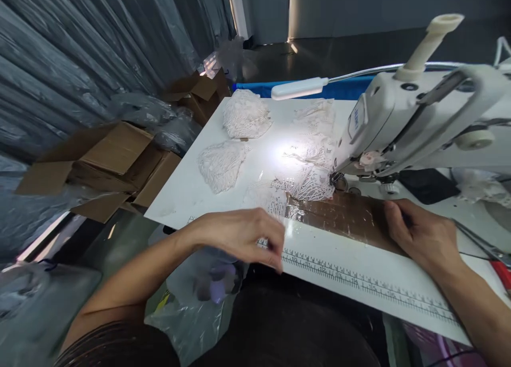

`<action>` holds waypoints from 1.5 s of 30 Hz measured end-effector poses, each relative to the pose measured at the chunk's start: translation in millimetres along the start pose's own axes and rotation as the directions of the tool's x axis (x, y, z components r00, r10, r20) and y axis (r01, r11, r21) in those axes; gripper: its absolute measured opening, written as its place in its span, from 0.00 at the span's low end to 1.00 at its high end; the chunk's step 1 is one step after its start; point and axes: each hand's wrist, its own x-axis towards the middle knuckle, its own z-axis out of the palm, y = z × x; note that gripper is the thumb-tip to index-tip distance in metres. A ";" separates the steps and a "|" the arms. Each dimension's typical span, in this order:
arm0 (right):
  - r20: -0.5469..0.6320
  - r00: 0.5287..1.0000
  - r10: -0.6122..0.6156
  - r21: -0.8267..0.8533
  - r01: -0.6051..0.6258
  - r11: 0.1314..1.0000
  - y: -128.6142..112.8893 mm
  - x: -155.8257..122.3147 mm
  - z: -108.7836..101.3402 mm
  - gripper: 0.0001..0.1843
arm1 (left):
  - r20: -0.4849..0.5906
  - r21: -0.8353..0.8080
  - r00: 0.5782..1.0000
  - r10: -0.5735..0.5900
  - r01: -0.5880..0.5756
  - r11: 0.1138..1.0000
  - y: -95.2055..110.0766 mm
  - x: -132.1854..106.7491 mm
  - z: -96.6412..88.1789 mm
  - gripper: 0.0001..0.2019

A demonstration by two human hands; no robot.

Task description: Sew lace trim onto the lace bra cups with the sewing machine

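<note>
My left hand (259, 236) hovers at the table's front edge, over the printed ruler, with its fingers curled in toward the thumb. Whatever it may pinch is too small or hidden to see. At the right, my right hand (425, 231) grips the end of a brown cardboard strip (339, 218) wrapped in shiny clear tape. White lace pieces (305, 183) lie against the strip's far edge and run under the needle area of a white sewing machine (383, 116). Another lace part (265, 196) lies just beyond my left hand.
Two lace bundles (245, 114) (221, 164) rest on the left of the white table (175, 196). A lamp (299, 88) lights the middle. Open cardboard boxes (115, 159) stand on the floor at left. Tweezers (477, 239) and black cloth (429, 186) lie at right.
</note>
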 end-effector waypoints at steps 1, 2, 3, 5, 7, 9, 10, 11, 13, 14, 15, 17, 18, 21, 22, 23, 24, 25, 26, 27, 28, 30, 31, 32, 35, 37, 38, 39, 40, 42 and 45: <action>-0.004 1.000 -0.008 -0.005 0.008 1.000 0.0 -0.4 0.0 0.28 | 0.042 -0.004 0.999 -0.012 0.013 1.000 1.3 -9.6 6.1 0.06; -0.016 1.000 -0.022 -0.009 0.022 1.000 -0.3 -0.9 -0.2 0.28 | 0.039 0.015 0.999 -0.034 0.033 0.999 -0.6 -17.8 10.8 0.08; -0.031 0.999 -0.041 -0.010 0.041 0.999 -1.0 -1.4 -0.4 0.28 | -0.014 0.056 0.998 -0.056 0.056 0.997 -5.5 -24.7 13.9 0.08; -0.053 0.995 -0.083 0.004 0.083 0.997 -3.5 -2.5 -1.1 0.27 | -0.215 0.169 0.973 -0.084 0.121 0.978 -22.4 -34.8 15.9 0.08; -0.050 0.992 -0.115 0.048 0.117 0.992 -7.5 -3.4 -1.9 0.25 | -0.382 0.264 0.922 -0.063 0.174 0.949 -43.3 -41.5 14.1 0.10; -0.026 0.991 -0.128 0.101 0.130 0.986 -13.0 -4.0 -2.1 0.24 | -0.460 0.306 0.887 -0.045 0.206 0.929 -61.8 -46.4 10.7 0.11; -0.018 0.992 -0.129 0.118 0.130 0.984 -16.3 -4.1 -1.9 0.24 | -0.495 0.316 0.868 -0.038 0.221 0.922 -68.7 -48.4 8.9 0.11; -0.011 0.991 -0.130 0.135 0.131 0.982 -20.0 -4.0 -1.5 0.22 | -0.535 0.319 0.844 -0.031 0.235 0.918 -73.7 -50.2 7.1 0.10; 0.007 0.989 -0.146 0.182 0.143 0.973 -29.3 -2.7 -0.4 0.18 | -0.632 0.309 0.775 -0.022 0.277 0.910 -78.8 -52.9 3.2 0.09; 0.022 0.986 -0.165 0.213 0.157 0.964 -35.1 -1.5 0.0 0.16 | -0.686 0.296 0.727 -0.023 0.308 0.904 -79.5 -53.7 1.3 0.09; 0.035 0.981 -0.192 0.249 0.178 0.952 -41.7 0.2 0.2 0.14 | -0.739 0.278 0.674 -0.030 0.344 0.897 -79.3 -54.0 -0.7 0.08; 0.057 0.964 -0.259 0.311 0.229 0.922 -57.6 5.2 0.4 0.13 | -0.813 0.223 0.579 -0.062 0.408 0.885 -78.3 -52.6 -3.9 0.08; 0.062 0.955 -0.290 0.329 0.255 0.909 -66.6 8.6 0.6 0.14 | -0.831 0.193 0.550 -0.084 0.426 0.884 -78.1 -50.9 -5.0 0.08; 0.090 0.923 -0.375 0.365 0.320 0.874 -94.8 21.8 6.0 0.16 | -0.827 0.128 0.543 -0.146 0.434 0.892 -80.7 -41.4 -5.0 0.08; 0.107 0.911 -0.398 0.377 0.333 0.864 -103.3 26.8 10.1 0.16 | -0.816 0.120 0.556 -0.159 0.433 0.893 -82.6 -37.4 -4.1 0.09; 0.127 0.901 -0.415 0.387 0.341 0.857 -110.8 32.0 15.2 0.17 | -0.805 0.118 0.569 -0.169 0.433 0.894 -84.6 -33.4 -3.1 0.08; 0.146 0.895 -0.422 0.388 0.341 0.856 -117.1 37.0 21.1 0.18 | -0.795 0.117 0.580 -0.178 0.434 0.893 -86.6 -29.7 -2.2 0.08; 0.160 0.894 -0.418 0.379 0.336 0.862 -121.9 41.9 27.3 0.19 | -0.787 0.115 0.589 -0.187 0.437 0.892 -88.1 -26.7 -1.7 0.07; 0.169 0.897 -0.407 0.358 0.329 0.874 -125.4 46.3 32.9 0.21 | -0.783 0.107 0.590 -0.197 0.439 0.892 -89.1 -24.5 -1.6 0.07; 0.171 0.904 -0.392 0.337 0.320 0.885 -127.8 50.2 37.4 0.22 | -0.783 0.089 0.586 -0.211 0.440 0.894 -89.3 -23.2 -2.3 0.06; 0.168 0.911 -0.377 0.324 0.310 0.894 -129.4 53.5 40.0 0.23 | -0.784 0.061 0.578 -0.228 0.437 0.898 -88.6 -22.8 -3.6 0.06; 0.149 0.924 -0.351 0.359 0.281 0.890 -131.8 57.2 39.0 0.23 | -0.785 -0.017 0.558 -0.269 0.415 0.910 -85.3 -23.7 -7.7 0.06; 0.143 0.930 -0.338 0.408 0.256 0.876 -133.4 57.7 35.5 0.21 | -0.783 -0.064 0.548 -0.293 0.397 0.915 -82.9 -24.4 -10.1 0.06; 0.148 0.934 -0.326 0.469 0.223 0.854 -135.6 57.2 30.7 0.20 | -0.775 -0.114 0.545 -0.320 0.377 0.919 -80.2 -24.7 -12.6 0.06; 0.238 0.921 -0.309 0.640 0.090 0.763 -147.1 51.8 15.2 0.17 | -0.702 -0.272 0.588 -0.403 0.302 0.914 -71.4 -20.6 -18.1 0.08; 0.306 0.909 -0.281 0.698 -0.014 0.716 -156.5 47.3 9.4 0.20 | -0.597 -0.384 0.666 -0.446 0.251 0.889 -64.7 -12.4 -19.8 0.09; 0.322 0.911 -0.257 0.711 -0.054 0.701 -160.5 45.5 8.6 0.23 | -0.531 -0.444 0.716 -0.454 0.221 0.868 -60.9 -7.0 -20.5 0.11; 0.324 0.919 -0.224 0.712 -0.081 0.697 -163.3 44.2 8.9 0.27 | -0.461 -0.504 0.768 -0.445 0.186 0.843 -57.0 -1.1 -21.4 0.12; 0.313 0.932 -0.181 0.701 -0.098 0.706 -164.6 43.6 10.2 0.31 | -0.399 -0.557 0.818 -0.416 0.144 0.818 -53.3 4.8 -22.7 0.14; 0.280 0.956 -0.090 0.649 -0.120 0.751 -161.5 43.7 13.9 0.34 | -0.341 -0.618 0.886 -0.314 0.040 0.785 -47.3 14.9 -28.0 0.15; 0.285 0.958 0.028 0.548 -0.187 0.816 -145.1 43.5 18.0 0.27 | -0.429 -0.538 0.883 -0.192 -0.079 0.839 -45.9 20.9 -42.3 0.16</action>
